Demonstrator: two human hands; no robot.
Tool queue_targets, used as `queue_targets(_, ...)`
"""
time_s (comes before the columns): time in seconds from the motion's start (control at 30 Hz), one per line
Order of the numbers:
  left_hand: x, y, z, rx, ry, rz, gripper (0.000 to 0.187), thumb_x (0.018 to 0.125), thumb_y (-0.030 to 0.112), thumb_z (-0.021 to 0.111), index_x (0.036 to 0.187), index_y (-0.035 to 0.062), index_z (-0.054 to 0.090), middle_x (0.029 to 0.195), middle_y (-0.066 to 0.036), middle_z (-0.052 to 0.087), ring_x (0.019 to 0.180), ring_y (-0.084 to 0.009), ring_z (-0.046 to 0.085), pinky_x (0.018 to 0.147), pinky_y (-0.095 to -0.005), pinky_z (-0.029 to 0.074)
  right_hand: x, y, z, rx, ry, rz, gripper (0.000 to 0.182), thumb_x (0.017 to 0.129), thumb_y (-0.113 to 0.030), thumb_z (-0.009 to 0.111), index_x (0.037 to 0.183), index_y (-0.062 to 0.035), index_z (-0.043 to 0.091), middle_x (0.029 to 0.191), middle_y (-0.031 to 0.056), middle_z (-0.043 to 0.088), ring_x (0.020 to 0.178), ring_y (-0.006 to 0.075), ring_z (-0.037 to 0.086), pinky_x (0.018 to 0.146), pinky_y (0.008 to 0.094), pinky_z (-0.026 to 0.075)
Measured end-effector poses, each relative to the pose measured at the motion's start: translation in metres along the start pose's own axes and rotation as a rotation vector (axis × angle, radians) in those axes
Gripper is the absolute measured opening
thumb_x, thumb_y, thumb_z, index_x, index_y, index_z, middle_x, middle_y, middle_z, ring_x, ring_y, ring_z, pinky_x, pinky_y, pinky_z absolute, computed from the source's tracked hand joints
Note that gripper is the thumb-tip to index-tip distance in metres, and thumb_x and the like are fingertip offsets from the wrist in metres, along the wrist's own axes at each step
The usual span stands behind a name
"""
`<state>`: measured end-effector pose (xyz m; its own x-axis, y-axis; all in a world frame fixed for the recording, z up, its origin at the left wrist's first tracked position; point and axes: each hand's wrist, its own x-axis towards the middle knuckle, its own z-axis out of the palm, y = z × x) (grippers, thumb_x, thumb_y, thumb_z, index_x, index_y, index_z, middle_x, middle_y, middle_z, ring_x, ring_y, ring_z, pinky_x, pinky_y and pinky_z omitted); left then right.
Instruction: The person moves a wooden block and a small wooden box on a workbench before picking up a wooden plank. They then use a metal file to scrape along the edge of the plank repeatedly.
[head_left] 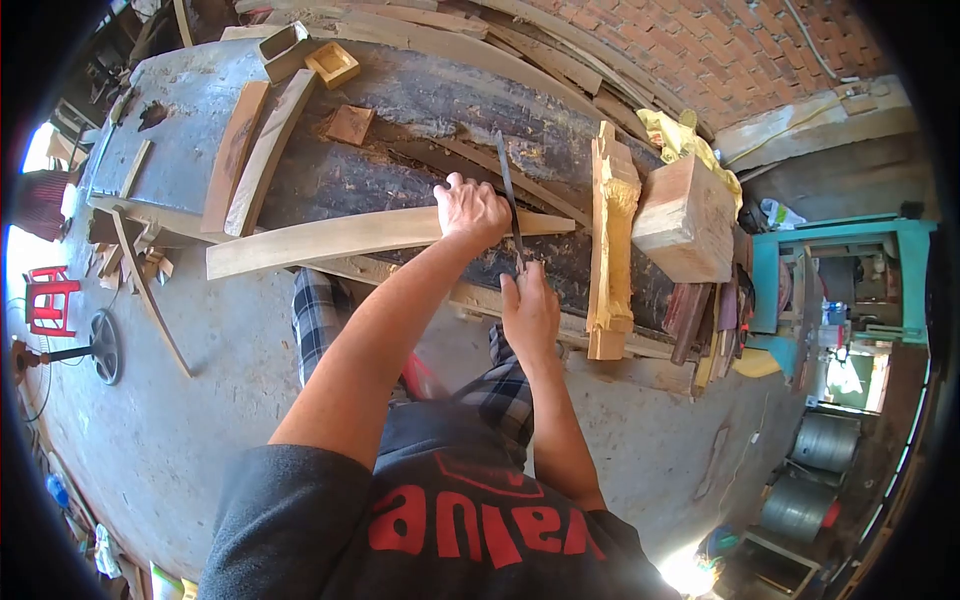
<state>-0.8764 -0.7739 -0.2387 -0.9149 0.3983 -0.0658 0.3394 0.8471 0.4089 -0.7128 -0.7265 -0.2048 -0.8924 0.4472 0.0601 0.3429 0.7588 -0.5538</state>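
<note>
A: Item one, the curved wooden strip (370, 238). Location?

B: On the dark workbench (420, 100), near its front edge. The left hand (470, 210) presses down on it, fingers curled over the far edge, so the grip sits toward the strip's right end. Only a short tapered tip shows past the hand; the long remainder runs off to the other side of it.

A: Axis?

B: Long axis lies along the bench's front edge, slightly bowed. The pointed end faces the carved wooden piece (612, 240); the blunt end overhangs the bench toward the floor side.

A: Item two?

B: A slim metal file (508, 200). The right hand (530, 310) is clenched around its near end, at the bench's front edge. The blade crosses the strip just beside the left hand, its tip lying further in over the bench top. Its long axis runs roughly square to the strip.

A: Other stock on the bench?

B: A square wooden block (685, 215) just beyond the carved piece, flat planks (250, 150) at the far end, and a small open wooden box (332, 64) toward the back.
</note>
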Motion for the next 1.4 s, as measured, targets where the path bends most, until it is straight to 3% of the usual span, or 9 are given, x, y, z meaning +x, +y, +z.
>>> queue_targets(0.2, 0.001, 0.0, 0.003, 0.046, -0.027, 0.001, 0.037, 0.089, 0.031, 0.044, 0.093, 0.0076, 0.074, 0.1, -0.01, 0.069, 0.108, -0.0279, 0.052, 0.086, -0.0471, 0.037, 0.005, 0.02, 0.016, 0.012, 0.095, -0.117, 0.019, 0.095, -0.015, 0.053, 0.107, -0.0004, 0.053, 0.094, 0.0217, 0.065, 0.089, 0.0447, 0.062, 0.076, 0.0488, 0.05)
queue_targets(0.43, 0.0, 0.002, 0.003, 0.053, -0.023, -0.015, 0.038, 0.089, 0.03, 0.044, 0.095, 0.0081, 0.074, 0.102, -0.009, 0.07, 0.109, -0.0269, 0.051, 0.087, -0.0467, 0.036, -0.002, 0.016, 0.007, 0.133, 0.057, -0.076, 0.021, 0.096, -0.016, 0.053, 0.109, -0.0001, 0.056, 0.093, 0.0236, 0.065, 0.091, 0.0444, 0.063, 0.077, 0.0495, 0.049)
queue_targets(0.5, -0.001, 0.001, 0.002, 0.049, 0.0, -0.008, 0.038, 0.09, 0.031, 0.044, 0.092, 0.0075, 0.074, 0.1, -0.01, 0.07, 0.107, -0.0277, 0.054, 0.086, -0.0476, 0.039, -0.004, 0.015, 0.01, -0.066, 0.18, -0.083, 0.019, 0.096, -0.017, 0.054, 0.105, -0.0004, 0.057, 0.095, 0.0251, 0.066, 0.092, 0.0436, 0.064, 0.076, 0.0505, 0.049)
queue_targets(0.63, -0.001, 0.002, 0.0, 0.065, 0.001, -0.022, 0.037, 0.091, 0.03, 0.045, 0.089, 0.0075, 0.074, 0.098, -0.01, 0.071, 0.105, -0.0274, 0.056, 0.085, -0.0466, 0.042, 0.003, 0.007, 0.007, 0.073, 0.006, 0.036, 0.02, 0.097, -0.02, 0.052, 0.103, -0.0013, 0.056, 0.095, 0.0265, 0.065, 0.09, 0.044, 0.063, 0.075, 0.0512, 0.049)
queue_targets(0.73, 0.002, 0.002, -0.005, 0.047, -0.013, -0.022, 0.037, 0.09, 0.03, 0.045, 0.088, 0.008, 0.075, 0.098, -0.01, 0.071, 0.105, -0.0274, 0.056, 0.084, -0.0458, 0.042, 0.003, 0.003, 0.003, 0.008, 0.005, 0.05, 0.019, 0.098, -0.02, 0.051, 0.101, -0.0018, 0.056, 0.09, 0.0255, 0.065, 0.086, 0.0448, 0.063, 0.072, 0.0514, 0.049)
queue_targets(0.87, 0.001, 0.001, 0.004, 0.018, 0.016, 0.003, 0.037, 0.09, 0.03, 0.045, 0.087, 0.0083, 0.075, 0.097, -0.009, 0.071, 0.104, -0.0271, 0.056, 0.084, -0.0464, 0.042, 0.006, 0.02, 0.011, -0.166, 0.202, -0.216, 0.017, 0.099, -0.021, 0.049, 0.098, -0.0044, 0.052, 0.08, 0.0225, 0.062, 0.075, 0.044, 0.063, 0.064, 0.0522, 0.049)
queue_targets(1.07, -0.005, -0.001, 0.006, 0.033, 0.044, 0.036, 0.037, 0.089, 0.031, 0.045, 0.088, 0.0076, 0.074, 0.098, -0.01, 0.071, 0.105, -0.0278, 0.056, 0.085, -0.0501, 0.042, -0.003, 0.008, 0.012, -0.298, 0.052, 0.065, 0.023, 0.099, -0.027, 0.048, 0.091, -0.0046, 0.049, 0.068, 0.0199, 0.064, 0.064, 0.0412, 0.065, 0.053, 0.0491, 0.052)
queue_targets(1.3, -0.002, 0.001, 0.0, 0.046, -0.035, 0.011, 0.037, 0.089, 0.031, 0.045, 0.092, 0.0073, 0.074, 0.101, -0.011, 0.069, 0.107, -0.0279, 0.054, 0.085, -0.0471, 0.041, 0.009, 0.012, 0.026, -0.338, 0.083, 0.061, 0.023, 0.098, -0.028, 0.05, 0.089, -0.0076, 0.051, 0.062, 0.0163, 0.064, 0.058, 0.0374, 0.066, 0.052, 0.0486, 0.053)
queue_targets(1.4, -0.003, 0.002, -0.002, 0.039, -0.01, 0.015, 0.035, 0.089, 0.03, 0.046, 0.089, 0.0065, 0.071, 0.1, -0.013, 0.07, 0.105, -0.0301, 0.057, 0.084, -0.0517, 0.043, 0.025, 0.015, 0.029, -0.364, 0.112, -0.006, 0.02, 0.098, -0.028, 0.051, 0.092, -0.0088, 0.053, 0.062, 0.0158, 0.064, 0.057, 0.0371, 0.066, 0.051, 0.0484, 0.053)
